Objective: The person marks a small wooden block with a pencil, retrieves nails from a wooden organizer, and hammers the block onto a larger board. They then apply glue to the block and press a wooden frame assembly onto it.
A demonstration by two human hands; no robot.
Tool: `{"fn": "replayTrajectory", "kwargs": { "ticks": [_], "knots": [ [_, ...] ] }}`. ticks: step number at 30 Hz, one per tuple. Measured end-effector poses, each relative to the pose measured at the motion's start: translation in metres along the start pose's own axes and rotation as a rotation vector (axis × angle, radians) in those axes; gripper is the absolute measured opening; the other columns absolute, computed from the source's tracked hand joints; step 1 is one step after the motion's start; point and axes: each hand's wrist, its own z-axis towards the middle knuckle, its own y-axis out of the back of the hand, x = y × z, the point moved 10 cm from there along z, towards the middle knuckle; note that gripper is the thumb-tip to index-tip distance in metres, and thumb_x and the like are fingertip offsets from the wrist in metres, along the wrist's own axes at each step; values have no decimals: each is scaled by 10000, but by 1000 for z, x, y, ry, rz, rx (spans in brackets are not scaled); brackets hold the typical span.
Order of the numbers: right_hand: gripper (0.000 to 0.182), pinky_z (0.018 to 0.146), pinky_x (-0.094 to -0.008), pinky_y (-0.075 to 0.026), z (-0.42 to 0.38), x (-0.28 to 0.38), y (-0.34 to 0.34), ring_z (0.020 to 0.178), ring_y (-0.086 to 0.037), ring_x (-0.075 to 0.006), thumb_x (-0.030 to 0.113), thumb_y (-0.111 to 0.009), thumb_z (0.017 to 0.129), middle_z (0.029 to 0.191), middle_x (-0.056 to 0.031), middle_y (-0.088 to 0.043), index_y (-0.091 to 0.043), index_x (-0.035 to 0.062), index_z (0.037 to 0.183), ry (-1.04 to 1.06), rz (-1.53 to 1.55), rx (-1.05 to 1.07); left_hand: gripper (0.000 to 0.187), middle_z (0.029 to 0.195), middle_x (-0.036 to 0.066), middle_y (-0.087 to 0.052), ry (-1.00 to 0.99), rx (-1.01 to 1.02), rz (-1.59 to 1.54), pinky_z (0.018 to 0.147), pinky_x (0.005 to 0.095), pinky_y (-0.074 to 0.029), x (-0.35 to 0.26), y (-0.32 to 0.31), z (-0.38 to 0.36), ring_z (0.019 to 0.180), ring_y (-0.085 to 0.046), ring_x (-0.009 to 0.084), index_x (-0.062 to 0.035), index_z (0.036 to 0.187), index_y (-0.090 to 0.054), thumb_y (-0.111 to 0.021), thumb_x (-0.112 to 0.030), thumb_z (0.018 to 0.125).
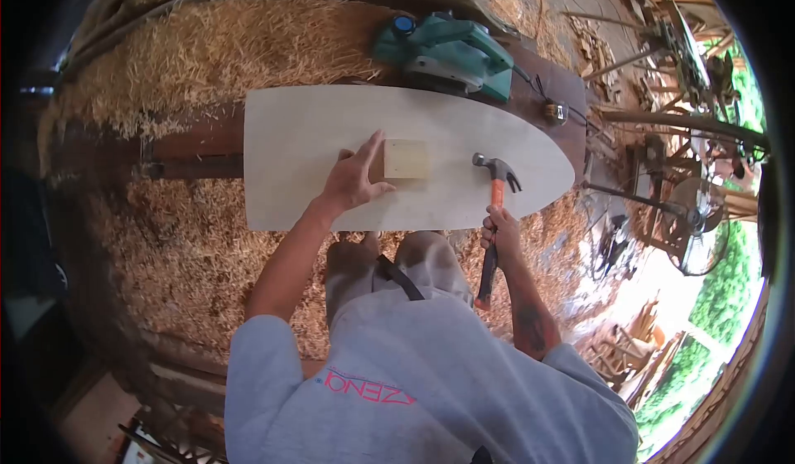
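Observation:
A pale board [298, 124] with a straight left end and a rounded, pointed right end lies across the bench. On its middle sits a small square wooden block [406, 159] with small dark marks on its top. My left hand [352, 182] is at the block's left end, forefinger and thumb spread along its corners, steadying it. In my right hand [502, 236] is a claw hammer [497, 184], gripped partway along its orange and black handle. Its metal head is over the right part of the board, to the right of the block.
Behind the board stands a green electric planer [451, 54] with a cord. A tape measure [556, 113] lies to the right of it. Wood shavings [215, 41] cover the bench and floor around. Off to the right are a standing fan [696, 215] and scrap wood.

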Motion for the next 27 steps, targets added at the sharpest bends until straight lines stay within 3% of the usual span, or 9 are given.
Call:
{"fn": "replayTrajectory", "kwargs": {
  "ticks": [4,7,9,15,19,22,24,26,27],
  "knots": [
    [216,385,-251,-387,2,-22,-8,464,-438,-86,287,-528,1008,672,-3,-457,-478,82,960,70,-1,-101,1081,1380,152,-546,36,69,51,1000,387,-356,1,-12,4,1124,-603,306,-77,1521,-234,-827,-409,680],
    [257,375,-247,-402,-15,-22,-71,434,-473,-86,281,-530,1007,630,-23,-508,-530,40,918,115,-301,127,1042,1385,143,-546,26,11,48,966,380,-373,-2,-3,6,1100,-616,298,-71,1509,-268,-817,-414,693],
    [259,375,-243,-402,-16,-29,-67,437,-473,-86,279,-532,1007,634,-23,-506,-524,36,918,89,-242,126,989,1387,103,-551,31,-9,88,906,358,-429,-3,1,3,877,-626,310,-111,1500,-306,-819,-370,695],
    [246,368,-252,-409,-1,-22,-30,450,-470,-90,281,-532,1007,640,-20,-491,-509,48,933,105,70,-82,981,1384,94,-556,23,-14,110,914,373,-429,-3,0,5,939,-651,284,-104,1497,-307,-810,-375,700],
    [260,368,-260,-417,-4,-22,-81,460,-499,-98,294,-557,997,647,-19,-504,-519,42,949,48,-168,154,1012,1356,86,-578,-29,-42,68,923,400,-425,-6,2,7,961,-651,318,-76,1500,-286,-816,-376,691],
    [273,371,-257,-419,0,-15,-73,464,-509,-101,300,-575,989,643,-17,-507,-522,36,944,78,-163,112,1049,1393,151,-530,3,22,59,982,428,-399,0,-2,2,1047,-621,378,-46,1501,-260,-826,-397,690],
    [294,354,-260,-404,17,-4,-53,445,-505,-107,300,-580,987,654,-28,-540,-528,10,992,144,-166,73,1079,1461,195,-438,39,-156,121,951,403,-447,-5,11,-8,1112,-601,350,-42,1522,-177,-806,-447,745],
    [328,475,-307,-484,27,19,-17,571,-593,-179,271,-630,954,792,-98,-621,-560,-31,1062,263,-493,-152,1091,1500,184,-366,171,-333,-679,868,356,-508,-26,22,-32,1169,-571,289,-40,1534,-91,-772,-472,800],
    [328,475,-307,-484,26,21,-15,571,-593,-179,271,-630,954,792,-98,-621,-560,-31,1062,249,-470,-175,1025,1489,140,-369,228,-458,-927,757,292,-522,-34,14,-44,1100,-581,215,-45,1538,-43,-641,-560,884]
  ]
}}
